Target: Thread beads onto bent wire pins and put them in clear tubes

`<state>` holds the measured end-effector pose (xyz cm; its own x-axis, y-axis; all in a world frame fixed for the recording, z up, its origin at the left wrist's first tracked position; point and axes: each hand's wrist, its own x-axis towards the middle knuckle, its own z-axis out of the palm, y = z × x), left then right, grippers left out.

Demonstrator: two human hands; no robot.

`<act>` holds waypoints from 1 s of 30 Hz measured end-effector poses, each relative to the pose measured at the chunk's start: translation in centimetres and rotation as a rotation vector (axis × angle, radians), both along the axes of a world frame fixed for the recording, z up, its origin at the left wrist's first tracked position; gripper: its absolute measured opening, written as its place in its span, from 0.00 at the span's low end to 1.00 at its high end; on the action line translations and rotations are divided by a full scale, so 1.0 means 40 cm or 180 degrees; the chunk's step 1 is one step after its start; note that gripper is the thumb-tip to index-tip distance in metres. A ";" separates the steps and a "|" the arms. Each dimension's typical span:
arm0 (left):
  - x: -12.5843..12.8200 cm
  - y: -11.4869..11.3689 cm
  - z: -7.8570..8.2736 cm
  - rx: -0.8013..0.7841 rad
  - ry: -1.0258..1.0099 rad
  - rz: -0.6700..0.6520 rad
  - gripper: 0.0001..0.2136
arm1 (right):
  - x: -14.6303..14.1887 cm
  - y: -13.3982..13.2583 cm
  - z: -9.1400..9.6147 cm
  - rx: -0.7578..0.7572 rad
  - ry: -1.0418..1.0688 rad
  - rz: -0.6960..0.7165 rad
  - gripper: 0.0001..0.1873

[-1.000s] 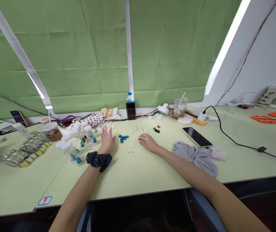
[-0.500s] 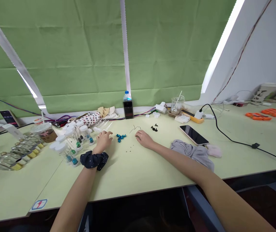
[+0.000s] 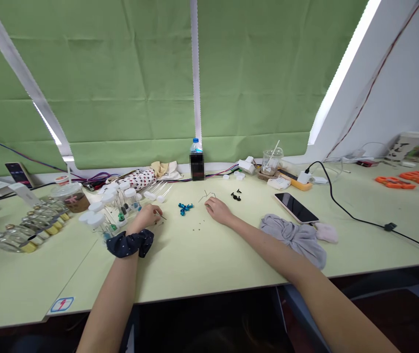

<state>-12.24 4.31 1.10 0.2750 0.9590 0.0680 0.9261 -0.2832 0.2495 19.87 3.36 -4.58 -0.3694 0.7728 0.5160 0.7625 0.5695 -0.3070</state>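
My left hand (image 3: pixel 147 218), with a dark dotted scrunchie (image 3: pixel 130 243) at the wrist, is closed on a thin dark metal rod (image 3: pixel 162 216). The rod's tip sticks out to the right, just above the table; its other end is hidden. My right hand (image 3: pixel 218 211) lies palm down with loosely curved fingers, right beside several thin bent metal pieces (image 3: pixel 205 195) that look like hex keys. Between my hands lies a small cluster of blue metal parts (image 3: pixel 184 209). Several black screw-like parts (image 3: pixel 236 196) lie to the right. Tiny dark bits (image 3: pixel 199 229) are nearer to me.
White-capped clear tubes (image 3: pixel 109 201) and glass bottles (image 3: pixel 35 223) stand at the left. A water bottle (image 3: pixel 196 164) is at the back. On the right are a phone (image 3: pixel 296 208), grey cloth (image 3: pixel 292 238), a plastic cup (image 3: pixel 270 162), a black cable (image 3: pixel 345 206) and orange tools (image 3: pixel 395 183).
My left hand has moved left and nearer to me, its fingers going from spread to closed on the thin rod. My right hand stays put. The view has shifted slightly.
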 end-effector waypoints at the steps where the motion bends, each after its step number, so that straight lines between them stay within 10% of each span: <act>1: 0.001 -0.001 0.001 -0.0012 -0.0012 0.0003 0.07 | 0.001 0.000 -0.001 -0.0003 0.0011 0.0001 0.10; 21: 0.033 -0.016 0.016 0.0039 -0.0417 0.0624 0.06 | 0.008 -0.009 0.004 -0.0138 0.0168 0.0015 0.08; 30: 0.160 -0.054 0.018 0.0452 -0.1377 -0.0401 0.07 | -0.017 -0.060 0.039 -0.0064 0.0425 0.0272 0.16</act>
